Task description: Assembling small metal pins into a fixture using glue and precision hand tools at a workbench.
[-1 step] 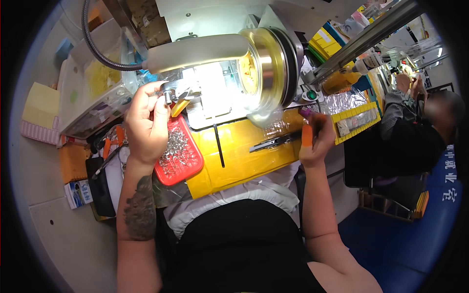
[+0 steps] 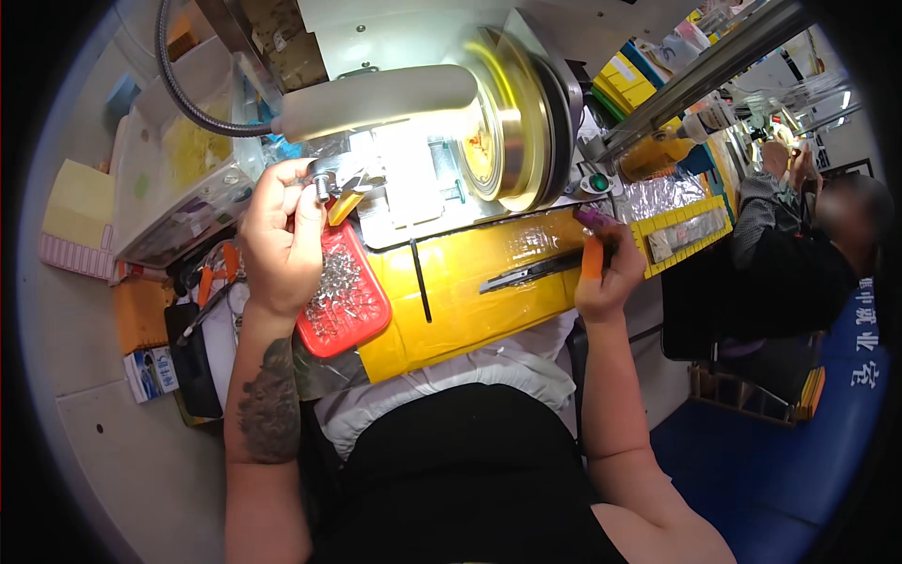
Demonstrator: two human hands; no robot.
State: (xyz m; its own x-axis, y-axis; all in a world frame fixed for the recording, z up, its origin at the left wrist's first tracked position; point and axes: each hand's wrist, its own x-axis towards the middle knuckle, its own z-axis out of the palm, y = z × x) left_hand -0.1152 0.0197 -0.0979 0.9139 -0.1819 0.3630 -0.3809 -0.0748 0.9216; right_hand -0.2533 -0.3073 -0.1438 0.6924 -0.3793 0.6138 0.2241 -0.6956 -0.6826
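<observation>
My left hand [image 2: 280, 230] is closed on a small metal fixture [image 2: 324, 184] with a screw and a yellow-orange piece [image 2: 345, 208] at its side, held up under a bright lamp. Just below it sits a red tray [image 2: 374, 320] of many small metal pieces. My right hand [image 2: 611, 270] is raised at the right with curled fingers. Its thumb wears an orange cover [image 2: 591, 258], and a purple tip [image 2: 592, 219] shows beside it. Whatever lies between those fingers cannot be made out. A black-handled craft knife [image 2: 531, 273] rests to its left.
A round wheel [image 2: 515, 141], blurred at its rim, stands behind the yellow work mat [image 2: 470, 324]. The lamp's grey head [image 2: 381, 101] hangs over the bench. Clear drawers [image 2: 188, 179] stand left; pliers with orange handles [image 2: 216, 282] lie near. Another person [image 2: 780, 254] sits at the right.
A blurred, clear shape below the wheel is gone, and the wheel's rim looks more smeared. My right fingertips have shifted slightly. The left hand is about where it was.
</observation>
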